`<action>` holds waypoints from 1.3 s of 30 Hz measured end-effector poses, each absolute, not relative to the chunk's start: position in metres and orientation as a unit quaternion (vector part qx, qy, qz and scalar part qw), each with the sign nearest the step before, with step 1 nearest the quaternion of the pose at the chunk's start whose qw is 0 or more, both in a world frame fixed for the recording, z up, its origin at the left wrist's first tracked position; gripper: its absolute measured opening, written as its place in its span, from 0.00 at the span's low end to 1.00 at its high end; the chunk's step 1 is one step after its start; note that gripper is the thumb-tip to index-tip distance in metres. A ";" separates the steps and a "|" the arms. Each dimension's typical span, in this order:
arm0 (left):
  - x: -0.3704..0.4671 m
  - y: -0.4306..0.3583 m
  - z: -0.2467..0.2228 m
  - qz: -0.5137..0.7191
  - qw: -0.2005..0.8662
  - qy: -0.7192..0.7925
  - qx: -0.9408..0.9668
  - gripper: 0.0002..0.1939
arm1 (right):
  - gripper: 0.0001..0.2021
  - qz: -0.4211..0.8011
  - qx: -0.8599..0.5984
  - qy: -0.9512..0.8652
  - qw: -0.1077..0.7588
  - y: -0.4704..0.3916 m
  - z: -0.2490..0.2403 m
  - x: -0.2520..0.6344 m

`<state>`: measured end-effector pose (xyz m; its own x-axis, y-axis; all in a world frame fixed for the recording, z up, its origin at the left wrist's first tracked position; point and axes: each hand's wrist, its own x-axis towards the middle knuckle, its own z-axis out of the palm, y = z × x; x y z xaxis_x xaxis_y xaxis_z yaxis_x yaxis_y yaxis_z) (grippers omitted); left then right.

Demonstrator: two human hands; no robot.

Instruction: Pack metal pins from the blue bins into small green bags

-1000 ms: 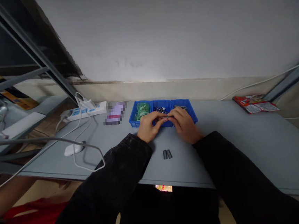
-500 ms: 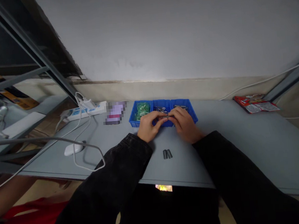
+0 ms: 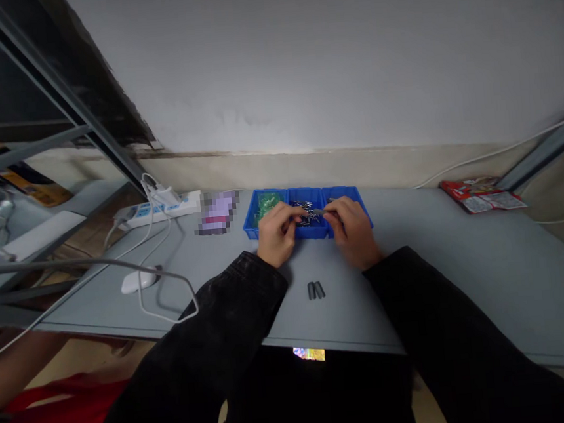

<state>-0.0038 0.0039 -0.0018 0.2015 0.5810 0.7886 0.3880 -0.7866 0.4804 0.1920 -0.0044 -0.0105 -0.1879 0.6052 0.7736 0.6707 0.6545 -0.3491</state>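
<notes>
Between my two hands, over the middle of the blue bins, is a slim grey piece held level. My left hand pinches its left end between thumb and fingers. At the other end my right hand has its fingers closed on it. Below lies the middle blue bin with thin, shiny metal pins. Green small parts fill the left bin; the right bin is mostly hidden behind my right hand. Two dark grey, short cylindrical pieces lie side by side on the table nearer me.
A white power strip with cables and a blurred purple item are at the back left. A white mouse-like object lies near a looped cable. A red packet sits at the far right, by a metal frame post.
My hands have moved slightly apart, so more of the grey piece and the pins beneath show between them. The two dark pieces on the table have stayed put.
</notes>
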 end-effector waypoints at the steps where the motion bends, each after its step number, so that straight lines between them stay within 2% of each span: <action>1: -0.004 0.004 -0.002 0.542 0.092 0.309 0.776 0.16 | 0.09 -0.035 -0.413 -0.771 0.483 -0.005 -0.010 0.192; 9: -0.006 0.003 -0.003 0.508 0.192 0.297 0.785 0.19 | 0.09 -0.034 -0.410 -0.774 0.481 -0.005 -0.011 0.192; 14: -0.007 0.001 -0.005 0.467 0.238 0.272 0.807 0.16 | 0.09 -0.036 -0.407 -0.774 0.483 -0.004 -0.013 0.192; 22: -0.008 0.000 -0.004 0.452 0.211 0.255 0.828 0.14 | 0.09 -0.033 -0.406 -0.774 0.484 -0.003 -0.014 0.192; 30: -0.002 0.000 -0.006 0.564 0.150 0.307 0.752 0.17 | 0.09 -0.038 -0.403 -0.776 0.484 -0.004 -0.014 0.192; 39: -0.001 0.002 -0.012 0.587 0.242 0.325 0.701 0.13 | 0.09 -0.042 -0.401 -0.777 0.483 -0.004 -0.013 0.192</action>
<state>-0.0009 0.0021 -0.0116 0.0990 0.7401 0.6652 0.1714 -0.6712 0.7212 0.1915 -0.0041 -0.0127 -0.2122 0.5825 0.7846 0.6635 0.6754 -0.3220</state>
